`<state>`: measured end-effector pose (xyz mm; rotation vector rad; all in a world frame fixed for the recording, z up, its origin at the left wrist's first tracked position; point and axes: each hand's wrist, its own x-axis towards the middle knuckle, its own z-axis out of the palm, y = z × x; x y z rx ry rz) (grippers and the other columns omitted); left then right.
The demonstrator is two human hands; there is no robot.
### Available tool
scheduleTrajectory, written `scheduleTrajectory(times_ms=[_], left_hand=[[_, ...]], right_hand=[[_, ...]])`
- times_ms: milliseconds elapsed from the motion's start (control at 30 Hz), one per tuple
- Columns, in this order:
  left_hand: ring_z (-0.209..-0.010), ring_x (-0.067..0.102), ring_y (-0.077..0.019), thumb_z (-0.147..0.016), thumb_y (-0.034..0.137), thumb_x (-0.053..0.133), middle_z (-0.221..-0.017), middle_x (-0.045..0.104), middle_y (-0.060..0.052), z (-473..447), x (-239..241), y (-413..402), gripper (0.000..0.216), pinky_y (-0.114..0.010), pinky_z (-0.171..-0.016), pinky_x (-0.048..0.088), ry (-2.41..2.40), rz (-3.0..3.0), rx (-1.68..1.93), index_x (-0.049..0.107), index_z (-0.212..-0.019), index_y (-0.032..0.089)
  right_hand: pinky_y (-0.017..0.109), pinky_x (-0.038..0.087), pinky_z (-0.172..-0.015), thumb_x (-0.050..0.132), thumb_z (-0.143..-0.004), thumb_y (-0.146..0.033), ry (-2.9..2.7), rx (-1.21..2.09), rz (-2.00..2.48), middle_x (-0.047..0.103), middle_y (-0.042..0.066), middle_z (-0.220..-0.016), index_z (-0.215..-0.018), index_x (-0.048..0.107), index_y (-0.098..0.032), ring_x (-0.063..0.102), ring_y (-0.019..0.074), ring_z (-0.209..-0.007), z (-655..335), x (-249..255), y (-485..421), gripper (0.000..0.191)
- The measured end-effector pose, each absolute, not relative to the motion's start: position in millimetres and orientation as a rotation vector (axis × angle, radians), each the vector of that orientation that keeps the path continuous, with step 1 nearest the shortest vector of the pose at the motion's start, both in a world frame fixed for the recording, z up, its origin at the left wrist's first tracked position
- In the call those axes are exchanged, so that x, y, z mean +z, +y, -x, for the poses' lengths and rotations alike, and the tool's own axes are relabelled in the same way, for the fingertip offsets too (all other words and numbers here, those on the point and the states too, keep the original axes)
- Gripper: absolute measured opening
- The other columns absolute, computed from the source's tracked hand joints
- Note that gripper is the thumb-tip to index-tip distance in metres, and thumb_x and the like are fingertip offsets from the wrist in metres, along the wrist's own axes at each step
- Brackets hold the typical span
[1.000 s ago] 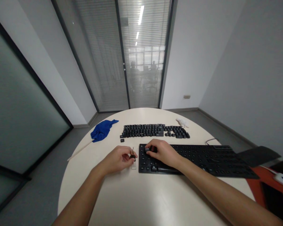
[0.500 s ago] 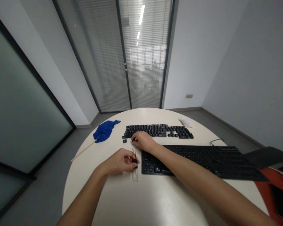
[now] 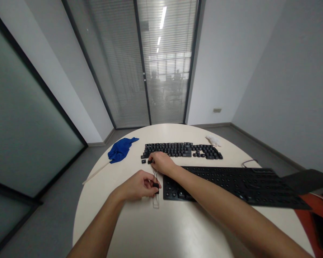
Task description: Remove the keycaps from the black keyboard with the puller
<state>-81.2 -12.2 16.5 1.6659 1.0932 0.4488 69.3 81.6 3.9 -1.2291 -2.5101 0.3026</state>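
My left hand (image 3: pixel 137 185) pinches a keycap puller (image 3: pixel 156 189), a black grip with wire loops at either end, over the table left of the keyboard base (image 3: pixel 220 181). That black base shows rows of bare switch posts, with a few caps still at its near left corner. Farther out, my right hand (image 3: pixel 161 161) has its fingertips closed on a small black keycap (image 3: pixel 150 162) at the tabletop. Beside it sits a single loose keycap (image 3: pixel 143 161). Just beyond are loose keycaps (image 3: pixel 167 147) laid out in keyboard order. My right forearm covers part of the base.
A blue cloth (image 3: pixel 121 149) with a pale stick (image 3: pixel 96 172) lies at the left of the round white table (image 3: pixel 140 233). Crumpled white material (image 3: pixel 213 140) is at the far right. A cable (image 3: pixel 249 162) loops behind the base, and a red surface (image 3: pixel 308 218) adjoins on the right.
My right hand has shifted slightly left and down, and the keycap at its fingertips shows more clearly. My left hand keeps the puller in nearly the same place. The view has moved a little.
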Motion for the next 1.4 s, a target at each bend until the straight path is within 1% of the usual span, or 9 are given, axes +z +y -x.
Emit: scheduleTrajectory(times_ms=[133,433,733,867,933,1033,1167,1267,1400], left_hand=[[-0.051,0.060,-0.0120,-0.072,0.029,0.071,-0.063,0.071,-0.006,81.0,17.6,-12.5,0.025,-0.018,-0.048,0.040,1.081,-1.667,0.455,0.073,-0.087,0.009],[-0.052,0.060,-0.0123,-0.072,0.029,0.071,-0.064,0.071,-0.007,80.6,20.3,-13.2,0.025,-0.019,-0.049,0.040,1.088,-1.658,0.450,0.072,-0.086,0.008],[-0.051,0.060,-0.0115,-0.072,0.032,0.073,-0.063,0.071,-0.006,81.3,15.8,-11.4,0.025,-0.018,-0.048,0.039,1.080,-1.650,0.474,0.071,-0.084,0.009],[-0.056,0.065,-0.0142,-0.074,0.034,0.073,-0.066,0.072,-0.007,79.2,16.9,-11.8,0.027,-0.021,-0.053,0.045,1.079,-1.622,0.558,0.068,-0.083,0.010],[-0.063,0.068,-0.0169,-0.074,0.037,0.075,-0.070,0.072,-0.008,73.9,16.1,-12.4,0.031,-0.024,-0.059,0.050,1.054,-1.580,0.685,0.067,-0.085,0.010],[-0.071,0.069,-0.0183,-0.076,0.040,0.073,-0.079,0.072,-0.008,59.8,12.8,-15.6,0.034,-0.027,-0.065,0.053,1.039,-1.559,0.851,0.067,-0.091,0.010],[-0.074,0.069,-0.0185,-0.082,0.034,0.068,-0.085,0.072,-0.010,38.1,10.5,-24.7,0.028,-0.028,-0.067,0.055,1.077,-1.654,0.927,0.070,-0.095,0.009],[-0.071,0.067,-0.0169,-0.084,0.028,0.064,-0.086,0.073,-0.009,27.5,12.9,-31.7,0.021,-0.026,-0.063,0.053,1.149,-1.828,0.949,0.072,-0.093,0.011],[-0.069,0.066,-0.0162,-0.085,0.026,0.062,-0.085,0.073,-0.008,19.9,13.2,-36.5,0.018,-0.024,-0.061,0.052,1.237,-1.894,1.008,0.073,-0.090,0.013]], right_hand=[[0.029,0.047,-0.087,0.059,-0.081,-0.010,-2.515,0.291,1.247,0.071,0.009,-0.107,-0.107,0.067,-0.019,0.065,0.0228,-0.103,-64.1,5.7,82.2,0.029],[0.029,0.047,-0.086,0.057,-0.085,-0.016,-2.537,0.257,1.251,0.070,0.009,-0.110,-0.103,0.069,-0.020,0.065,0.0226,-0.103,-59.9,8.1,81.4,0.022],[0.031,0.049,-0.082,0.058,-0.086,-0.021,-2.513,0.235,1.274,0.069,0.008,-0.113,-0.111,0.065,-0.021,0.067,0.0239,-0.099,-58.8,11.4,77.3,0.026],[0.030,0.048,-0.083,0.056,-0.088,-0.025,-2.486,0.229,1.252,0.067,0.007,-0.117,-0.115,0.063,-0.021,0.066,0.0225,-0.100,-79.4,19.7,68.2,0.028],[0.028,0.047,-0.082,0.055,-0.090,-0.025,-2.462,0.232,1.251,0.067,0.007,-0.117,-0.117,0.062,-0.021,0.066,0.0202,-0.096,-97.0,24.0,62.1,0.028],[0.027,0.046,-0.080,0.058,-0.088,-0.025,-2.384,0.278,1.237,0.069,0.006,-0.111,-0.111,0.065,-0.020,0.066,0.0172,-0.085,-128.8,28.3,50.6,0.024],[0.028,0.046,-0.074,0.058,-0.089,-0.025,-2.317,0.337,1.281,0.071,0.006,-0.098,-0.107,0.067,-0.019,0.065,0.0169,-0.076,-170.6,26.8,30.3,0.021],[0.029,0.047,-0.074,0.059,-0.089,-0.026,-2.280,0.471,1.271,0.071,0.005,-0.094,-0.104,0.068,-0.019,0.064,0.0180,-0.078,-196.1,23.1,14.8,0.019],[0.030,0.047,-0.084,0.061,-0.088,-0.026,-2.361,0.656,1.109,0.072,0.005,-0.101,-0.105,0.070,-0.021,0.065,0.0196,-0.091,-217.6,25.6,1.3,0.020]])
